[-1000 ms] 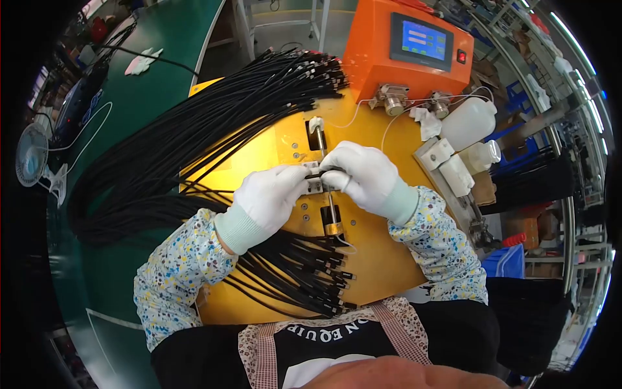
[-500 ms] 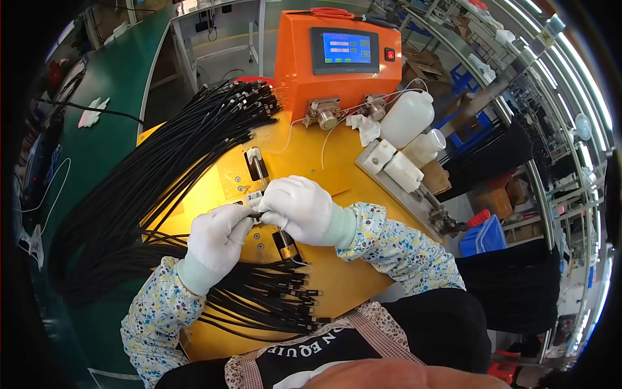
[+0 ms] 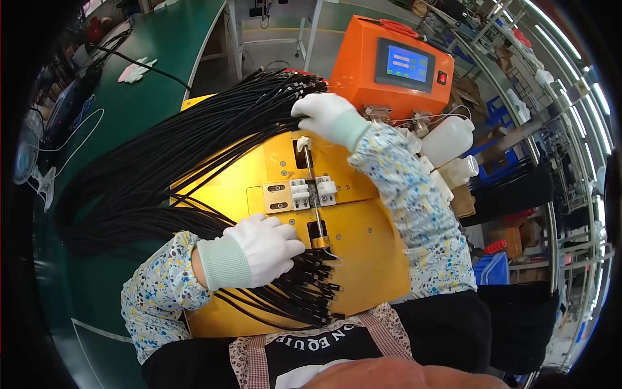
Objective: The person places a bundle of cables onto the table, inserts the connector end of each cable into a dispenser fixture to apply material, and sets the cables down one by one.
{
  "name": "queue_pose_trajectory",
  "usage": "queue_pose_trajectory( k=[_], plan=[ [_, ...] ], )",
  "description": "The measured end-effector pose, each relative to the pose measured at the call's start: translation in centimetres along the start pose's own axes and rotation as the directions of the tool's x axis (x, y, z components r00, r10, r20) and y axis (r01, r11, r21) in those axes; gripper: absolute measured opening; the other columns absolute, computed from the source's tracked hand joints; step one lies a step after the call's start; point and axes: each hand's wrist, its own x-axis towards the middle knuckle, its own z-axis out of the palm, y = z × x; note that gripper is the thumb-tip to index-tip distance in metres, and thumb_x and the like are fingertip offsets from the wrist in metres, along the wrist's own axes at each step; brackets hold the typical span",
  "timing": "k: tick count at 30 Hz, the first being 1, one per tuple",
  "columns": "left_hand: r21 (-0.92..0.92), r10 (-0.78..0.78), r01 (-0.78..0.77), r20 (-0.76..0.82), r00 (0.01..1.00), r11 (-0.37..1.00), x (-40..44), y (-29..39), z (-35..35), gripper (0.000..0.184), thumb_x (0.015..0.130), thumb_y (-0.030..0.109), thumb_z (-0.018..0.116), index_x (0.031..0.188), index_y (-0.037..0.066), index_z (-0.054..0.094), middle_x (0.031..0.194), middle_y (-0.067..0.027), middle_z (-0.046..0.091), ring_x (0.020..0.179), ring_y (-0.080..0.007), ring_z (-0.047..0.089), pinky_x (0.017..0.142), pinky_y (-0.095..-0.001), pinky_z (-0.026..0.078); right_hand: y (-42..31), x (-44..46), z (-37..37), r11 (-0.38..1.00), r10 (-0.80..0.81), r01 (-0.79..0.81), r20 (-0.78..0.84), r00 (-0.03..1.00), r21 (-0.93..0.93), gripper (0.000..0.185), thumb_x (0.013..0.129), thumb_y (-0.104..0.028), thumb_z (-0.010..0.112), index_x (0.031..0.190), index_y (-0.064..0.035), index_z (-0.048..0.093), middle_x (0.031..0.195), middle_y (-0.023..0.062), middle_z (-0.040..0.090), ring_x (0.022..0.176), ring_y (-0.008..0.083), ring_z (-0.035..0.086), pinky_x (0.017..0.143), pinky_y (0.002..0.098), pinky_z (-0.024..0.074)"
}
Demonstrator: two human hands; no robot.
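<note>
My left hand (image 3: 262, 249), in a white glove, lies palm down over the near bundle of black cables (image 3: 304, 285), its fingers loosely stretched to the right. My right hand (image 3: 329, 118), also gloved, is at the connector ends of the far bundle of black cables (image 3: 214, 120). Its bent fingers close on a cable there; the fingertips are partly hidden. Between my hands, a fixture with white blocks (image 3: 300, 194) and a metal rod (image 3: 317, 217) sits on the yellow plate (image 3: 363, 259). No cable shows across the blocks.
An orange machine (image 3: 359, 71) with a lit screen (image 3: 407, 65) stands at the back right. Beside it are a white plastic bottle (image 3: 447, 141) and a smaller jar (image 3: 459, 170). The green table (image 3: 155, 39) extends left, with a white glove (image 3: 135, 71) on it.
My hands have parted from the fixture. The right one moved up to the far cable ends; the left one came down onto the near bundle. The camera view has shifted.
</note>
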Motion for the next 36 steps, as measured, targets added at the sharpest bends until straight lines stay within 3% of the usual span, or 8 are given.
queue_pose_trajectory(
  k=[6,9,13,16,19,31,32,36],
  plan=[
    [-0.044,-0.22,0.216,-0.135,0.966,0.975,1.1,0.0,-1.1,0.032,0.08,0.015,0.064,0.112,0.01,0.062,0.108,-0.0096,0.062,0.1,-0.0289,0.06,0.09,-0.04,0.046,-0.2,2.6,1.0,0.991,0.106,-0.07,0.346,0.932,-0.116,0.02,0.083,-0.016,0.061,0.102,-0.0099,0.065,0.095,0.0101,0.065,0.094,0.0308,0.062,0.083,0.0396,0.0503],
    [-0.026,-0.204,0.233,-0.578,0.79,0.972,1.6,-0.7,-0.9,0.046,0.076,0.007,0.068,0.121,0.007,0.058,0.123,-0.017,0.054,0.112,-0.0353,0.053,0.096,-0.0417,0.043,0.4,0.7,0.7,0.985,-0.148,0.136,-0.115,0.982,-0.102,0.013,0.084,-0.014,0.06,0.095,-0.0088,0.063,0.089,0.009,0.062,0.089,0.0304,0.061,0.078,0.0407,0.0496],
    [0.071,-0.117,0.307,-0.825,0.553,0.949,2.6,-1.7,-1.4,0.046,0.076,0.004,0.068,0.12,0.006,0.059,0.115,-0.0174,0.058,0.105,-0.0333,0.057,0.091,-0.0406,0.046,-4.4,-4.6,-3.4,0.966,-0.245,0.256,-0.202,0.948,0.028,0.009,0.082,-0.013,0.063,0.09,-0.0105,0.06,0.085,0.008,0.058,0.083,0.0285,0.059,0.073,0.0394,0.0474],
    [-0.325,-0.39,0.261,-0.443,0.807,0.909,1.8,-1.9,-0.4,0.032,0.078,0.007,0.069,0.11,0.004,0.063,0.099,-0.0165,0.065,0.089,-0.0327,0.064,0.077,-0.0378,0.052,-6.9,-8.9,-3.1,0.96,-0.249,0.266,-0.163,0.955,0.093,0.012,0.081,-0.015,0.066,0.091,-0.0128,0.06,0.084,0.0065,0.057,0.08,0.0271,0.058,0.07,0.0377,0.0464],
    [-0.386,-0.263,0.034,-0.558,0.787,0.922,2.5,-1.1,0.3,0.02,0.079,0.008,0.07,0.098,0.002,0.066,0.08,-0.0138,0.065,0.072,-0.0312,0.064,0.065,-0.035,0.053,-7.5,-11.6,-1.8,0.954,-0.109,0.175,-0.262,0.959,0.242,0.012,0.082,-0.016,0.066,0.09,-0.0106,0.06,0.083,0.0072,0.058,0.078,0.0284,0.059,0.069,0.0376,0.0466],
    [-0.376,-0.24,-0.014,-0.619,0.748,0.927,3.1,-0.7,2.6,0.011,0.079,0.004,0.068,0.088,0.002,0.064,0.075,-0.0144,0.061,0.069,-0.032,0.062,0.062,-0.0378,0.05,-8.7,-13.0,0.5,0.856,0.016,0.131,-0.279,0.96,0.5,0.011,0.081,-0.013,0.067,0.087,-0.006,0.061,0.083,0.0117,0.06,0.08,0.033,0.06,0.074,0.0401,0.0487],
    [-0.496,-0.358,0.109,-0.44,0.824,0.861,2.9,-0.7,1.6,0.013,0.08,0.003,0.067,0.093,0.002,0.065,0.077,-0.0149,0.062,0.069,-0.032,0.062,0.063,-0.0367,0.05,-8.3,-12.8,0.8,0.828,0.012,0.146,-0.278,0.96,0.541,0.011,0.081,-0.013,0.067,0.087,-0.0057,0.062,0.083,0.0119,0.06,0.08,0.033,0.06,0.074,0.0396,0.049],
    [-0.508,-0.379,0.047,-0.574,0.725,0.86,3.6,-2.2,2.5,0.026,0.082,0.005,0.065,0.108,0.005,0.065,0.077,-0.0127,0.062,0.067,-0.031,0.062,0.062,-0.0358,0.051,-7.3,-12.7,-0.4,0.808,0.179,-0.02,-0.213,0.961,0.589,0.014,0.082,-0.005,0.065,0.096,-0.0024,0.065,0.083,0.0117,0.061,0.076,0.0266,0.062,0.069,0.0335,0.0497]
  ],
)
